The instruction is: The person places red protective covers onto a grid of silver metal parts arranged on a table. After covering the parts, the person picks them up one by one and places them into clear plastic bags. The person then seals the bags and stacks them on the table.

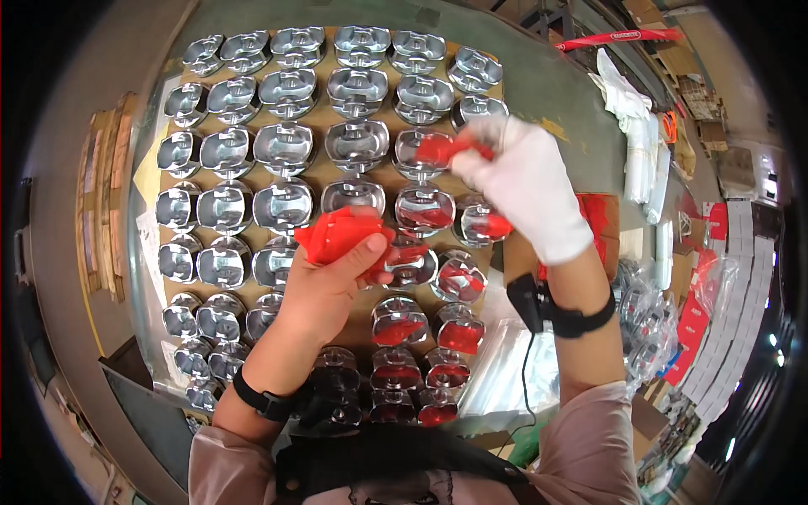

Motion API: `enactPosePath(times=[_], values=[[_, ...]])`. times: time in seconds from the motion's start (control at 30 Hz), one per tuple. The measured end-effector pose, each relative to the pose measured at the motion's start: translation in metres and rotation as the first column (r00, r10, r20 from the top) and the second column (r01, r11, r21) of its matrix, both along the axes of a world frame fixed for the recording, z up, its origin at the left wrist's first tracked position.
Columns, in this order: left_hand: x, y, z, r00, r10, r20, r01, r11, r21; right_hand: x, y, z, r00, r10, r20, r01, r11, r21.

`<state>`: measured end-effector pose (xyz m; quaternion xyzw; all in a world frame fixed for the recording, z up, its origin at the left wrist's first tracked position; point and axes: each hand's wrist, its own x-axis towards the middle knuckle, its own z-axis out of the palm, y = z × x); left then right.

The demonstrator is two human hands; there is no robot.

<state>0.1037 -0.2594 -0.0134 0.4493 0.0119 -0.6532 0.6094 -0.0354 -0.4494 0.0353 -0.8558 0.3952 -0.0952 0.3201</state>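
Note:
Rows of shiny metal pistons point(284, 147) stand on a brown cardboard sheet point(358, 310) on the table, their hollow sides facing up. My bare left hand point(337, 282) is closed around a stack of red packets point(338, 236), held above the middle rows. In a white glove, my right hand point(532, 181) pinches one red packet point(442, 150) over a piston in the second column from the right; the fingers are slightly blurred. Red pieces point(397, 332) lie inside several pistons in the two nearer right columns. Those in the left columns show bare metal.
Right of the pistons is a cardboard box point(608, 244) with red material. Clear plastic bags point(509, 366) lie nearer me, and plastic-wrapped parts point(641, 316) beyond them. White cloth point(621, 93) sits at the right edge; a wooden pallet point(105, 194) is at left.

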Motion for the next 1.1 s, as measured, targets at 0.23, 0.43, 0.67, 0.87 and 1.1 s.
enactPosePath(times=[0.23, 0.43, 0.67, 0.87, 1.1], values=[[0.012, -0.007, 0.004, 0.975, 0.015, -0.223, -0.041, 0.993, -0.112, 0.018, 0.000, -0.038, 0.999, -0.024, -0.025, 0.019, 0.983, -0.183], [0.002, -0.012, 0.001, 0.990, -0.106, 0.095, 0.104, 0.994, 0.033, 0.016, 0.039, 0.024, 0.992, 0.128, 0.012, -0.120, 0.891, 0.438], [0.011, -0.011, 0.005, 0.994, -0.009, 0.113, 0.003, 0.999, 0.049, 0.030, -0.026, -0.001, 0.998, 0.048, -0.044, -0.061, 0.937, -0.343], [0.020, -0.017, 0.004, 0.955, -0.029, -0.296, -0.033, 0.979, -0.201, 0.067, -0.063, -0.048, 0.926, 0.132, -0.353, -0.300, 0.825, -0.479], [0.012, -0.018, -0.003, 0.994, 0.034, -0.100, -0.042, 0.996, -0.083, 0.041, 0.013, 0.014, 0.977, 0.209, 0.052, -0.214, 0.912, 0.350]])
